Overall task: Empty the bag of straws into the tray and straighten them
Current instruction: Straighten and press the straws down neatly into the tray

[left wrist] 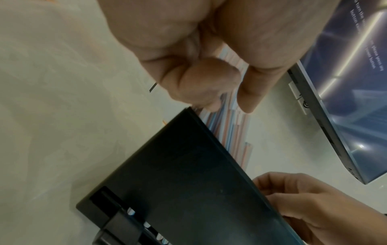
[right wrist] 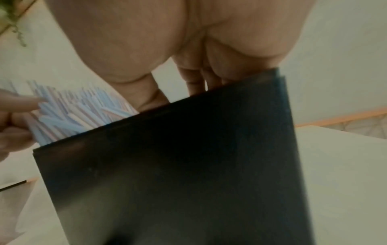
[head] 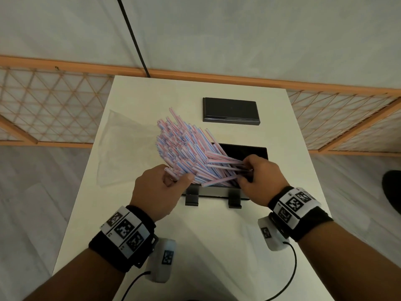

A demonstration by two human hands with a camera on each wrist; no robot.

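Observation:
A thick bunch of pink, blue and white striped straws (head: 186,148) fans up and to the left out of the black tray (head: 256,149) in the middle of the white table. My left hand (head: 180,179) grips the bunch at its lower left edge, thumb over the straws (left wrist: 228,132). My right hand (head: 245,172) curls round the straws' lower ends inside the tray, behind its front wall (right wrist: 188,165). The straws (right wrist: 83,112) stick up above that wall. The empty clear plastic bag (head: 123,148) lies flat on the table to the left.
A flat black rectangular lid or second tray (head: 231,109) lies beyond the tray. Two black clips (head: 192,198) hang off the tray's near wall. A device with a lit screen (left wrist: 345,82) shows in the left wrist view. A wooden lattice screen (head: 54,109) stands behind the table.

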